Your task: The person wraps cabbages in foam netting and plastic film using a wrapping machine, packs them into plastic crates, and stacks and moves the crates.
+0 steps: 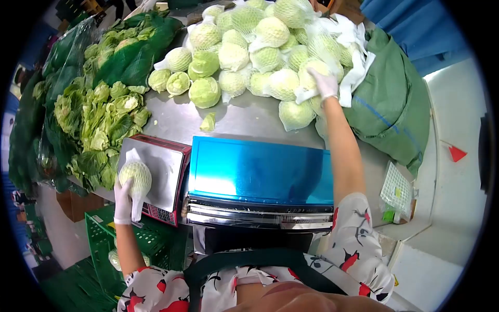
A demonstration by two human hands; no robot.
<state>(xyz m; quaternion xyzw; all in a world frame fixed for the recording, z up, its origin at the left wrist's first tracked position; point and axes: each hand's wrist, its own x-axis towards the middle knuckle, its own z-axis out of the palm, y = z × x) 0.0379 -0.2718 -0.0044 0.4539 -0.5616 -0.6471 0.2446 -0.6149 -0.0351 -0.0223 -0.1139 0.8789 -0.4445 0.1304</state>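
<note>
My left hand, in a white glove, is closed round the side of a cabbage in a white foam net. That cabbage is over the steel plate of a red scale, with the net's ends sticking out above and below. My right hand, gloved too, reaches across to the right side of a heap of netted cabbages. Its fingers grip a netted cabbage there. Several bare cabbages sit at the heap's left front.
Between my arms stands a machine with a shiny blue top. Loose cabbage leaves pile up at the left, before green net sacks. A large green sack leans at the right. Below the scale is a green crate.
</note>
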